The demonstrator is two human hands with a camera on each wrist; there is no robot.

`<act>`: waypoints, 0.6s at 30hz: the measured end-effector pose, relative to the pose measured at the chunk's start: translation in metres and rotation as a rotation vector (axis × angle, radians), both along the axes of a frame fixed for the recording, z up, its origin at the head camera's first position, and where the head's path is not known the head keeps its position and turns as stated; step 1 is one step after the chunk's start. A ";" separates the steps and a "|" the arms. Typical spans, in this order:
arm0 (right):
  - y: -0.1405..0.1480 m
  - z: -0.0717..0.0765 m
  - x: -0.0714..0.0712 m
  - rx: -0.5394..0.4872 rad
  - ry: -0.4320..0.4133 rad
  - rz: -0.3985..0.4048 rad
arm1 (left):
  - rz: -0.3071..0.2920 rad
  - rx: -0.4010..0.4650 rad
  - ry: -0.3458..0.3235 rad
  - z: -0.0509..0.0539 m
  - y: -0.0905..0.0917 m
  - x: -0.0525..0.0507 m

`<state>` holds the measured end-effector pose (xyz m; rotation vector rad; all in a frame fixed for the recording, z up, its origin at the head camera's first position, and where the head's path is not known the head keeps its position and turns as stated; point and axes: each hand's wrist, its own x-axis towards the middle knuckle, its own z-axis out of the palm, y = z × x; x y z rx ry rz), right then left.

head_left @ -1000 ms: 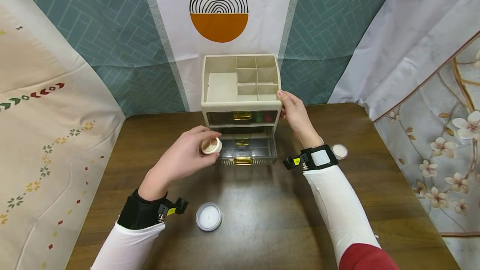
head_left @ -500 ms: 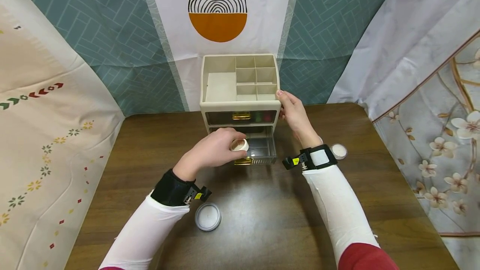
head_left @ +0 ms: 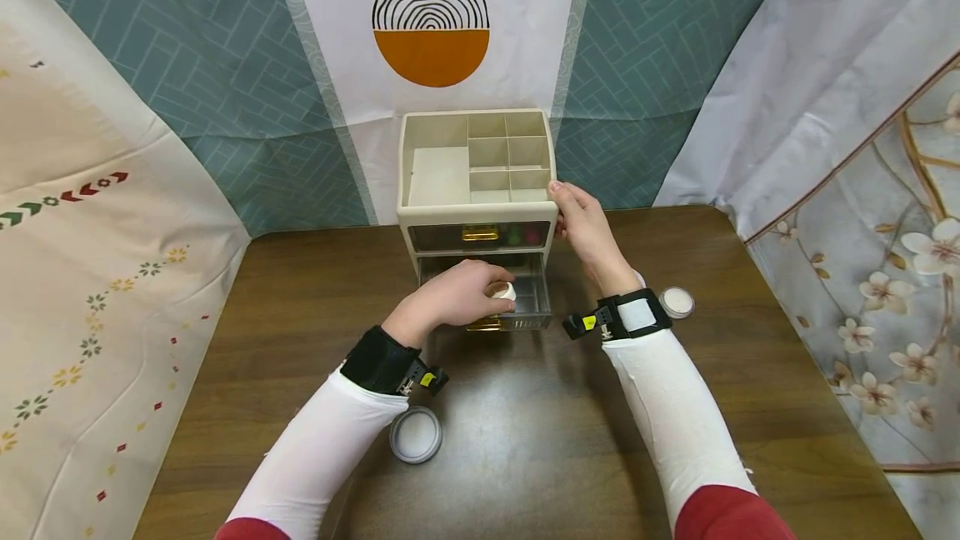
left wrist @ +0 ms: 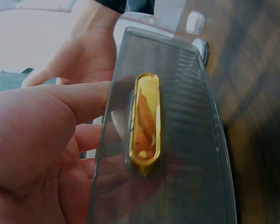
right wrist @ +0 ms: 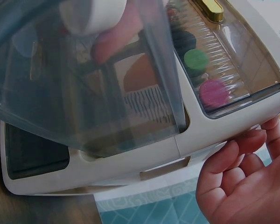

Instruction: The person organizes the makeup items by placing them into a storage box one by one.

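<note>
My left hand point(head_left: 461, 294) holds a small round white pot point(head_left: 505, 292) between thumb and fingers, over the pulled-out clear drawer point(head_left: 534, 307). In the right wrist view the pot point(right wrist: 95, 16) shows behind the drawer's transparent wall, with a finger against it. A gold handle point(left wrist: 147, 121) sits on the drawer front. The drawer belongs to a cream desktop organizer point(head_left: 438, 177). At the organizer's right front edge, my right hand point(head_left: 588, 227) grips the side, thumb on the top rim and fingers curled beneath it. The left fingertips are partly hidden in the head view.
A round white lidded container point(head_left: 416, 435) lies on the table near my left wrist. Another smaller one point(head_left: 677, 302) stands right of my right wrist. The shut upper drawer point(head_left: 480, 234) holds green point(right wrist: 196, 59) and pink point(right wrist: 213, 93) round things. Patterned cloths hang around the table.
My left hand has carried the pot rightward from the drawer's left side to above its right half. The right hand keeps its grip on the organizer.
</note>
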<state>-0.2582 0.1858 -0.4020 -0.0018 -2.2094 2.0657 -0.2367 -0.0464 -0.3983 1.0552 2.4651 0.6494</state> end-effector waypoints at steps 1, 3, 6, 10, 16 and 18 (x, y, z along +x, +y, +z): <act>0.000 0.000 0.000 -0.001 0.000 -0.001 | 0.001 -0.005 -0.007 -0.001 0.003 -0.001; 0.000 0.000 0.000 0.008 0.000 -0.004 | 0.000 -0.018 -0.009 -0.002 0.009 -0.003; 0.000 -0.001 0.001 0.006 0.002 -0.005 | -0.015 -0.028 -0.001 -0.003 0.018 -0.005; 0.001 -0.002 0.001 0.008 0.002 -0.011 | -0.047 -0.016 -0.007 -0.006 0.027 -0.007; 0.000 0.000 0.001 -0.020 0.010 -0.001 | -0.063 -0.013 -0.057 -0.008 0.029 -0.007; 0.000 0.000 0.001 -0.015 0.013 0.000 | -0.065 -0.021 -0.078 -0.008 0.028 -0.007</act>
